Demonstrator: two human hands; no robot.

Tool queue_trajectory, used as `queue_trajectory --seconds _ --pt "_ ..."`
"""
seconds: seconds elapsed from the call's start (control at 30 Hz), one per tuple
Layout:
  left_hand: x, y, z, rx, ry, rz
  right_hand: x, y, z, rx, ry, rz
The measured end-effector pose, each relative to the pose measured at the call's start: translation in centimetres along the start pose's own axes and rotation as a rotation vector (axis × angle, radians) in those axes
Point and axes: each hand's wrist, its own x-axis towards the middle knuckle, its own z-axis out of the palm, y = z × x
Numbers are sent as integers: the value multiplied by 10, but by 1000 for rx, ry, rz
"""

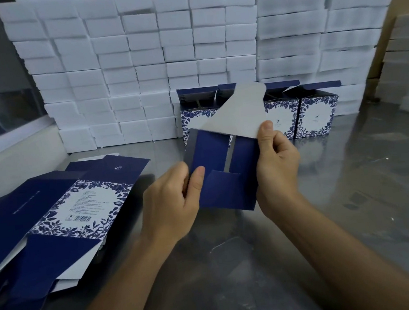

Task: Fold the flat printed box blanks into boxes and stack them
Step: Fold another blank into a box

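Navy-blue printed cardboard box blank (223, 175), half folded, held in the air over the grey metal surface (327, 193), between both hands. Left hand (175, 202) grips its left edge: thumb on the front navy panel, fingers curled behind. Right hand (278, 162) grips the right edge, thumb up top pinching the white-backed flap (239, 111), which stands up and leans away above the grip. Below the right grip, a small navy tab (226, 185) overlaps the lower panel; a narrow gap shows between the two navy panels.

Left of the left grip: a loose pile of flat navy blanks with blue-and-white floral panels (61, 213) lying on the surface; top one shows a barcode and fine print, too small to read.

Behind the grip, further back: a row of folded floral boxes (317, 116) upright on the surface, top flaps open, standing side by side and touching. The held blank covers part of the row, so the count is unclear.

Behind those: a wall of stacked white foam blocks (139, 61), spanning the back, taller stacks to the right.
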Motion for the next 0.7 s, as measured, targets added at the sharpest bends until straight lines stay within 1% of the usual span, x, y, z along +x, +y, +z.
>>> queue_trajectory --seconds 0.13,0.3,0.47,0.6,0.7 --pt "-2 -4 1 66 28 50 1 -3 1 124 70 78" --pt "-1 -8 0 144 101 73 -1 -4 4 185 61 133" --pt "-2 -8 1 140 118 101 -1 -7 5 203 53 160" --pt "-1 -5 3 89 125 62 0 -9 3 208 21 180" --pt "-3 -5 7 -5 99 -61 -1 -8 2 229 -47 227"
